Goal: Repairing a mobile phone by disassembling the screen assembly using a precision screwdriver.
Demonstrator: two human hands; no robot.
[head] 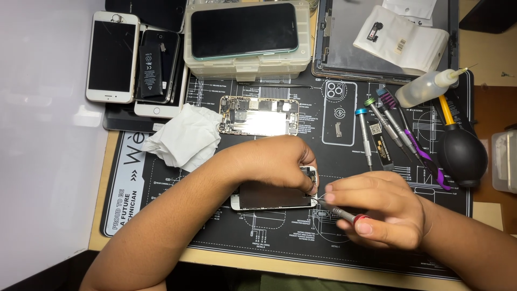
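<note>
Head view: the left hand (pixel 277 161) lay curled over a detached screen panel (pixel 272 196), fingers pressing down on its top edge to pin it to the mat (pixel 215 231) on the counter (pixel 487 213). The right hand (pixel 377 210) pinched a red-tipped screwdriver (pixel 344 214), its tip touching the panel's end just beside the left fingertips.

Judged from this, the tip could skid off a tiny screw and scratch the panel or jab the left fingers, since they sat so close. A freed screw could also roll away across the mat.

Beyond the left hand lay an opened phone body (pixel 258 116), and past it stood a clear plastic box (pixel 247 62) with a dark phone (pixel 243 29) on its lid; its contents could not be made out. Beyond the right hand lay spare drivers (pixel 390 126), a squeeze bottle (pixel 425 87) and a black blower (pixel 462 155).
</note>
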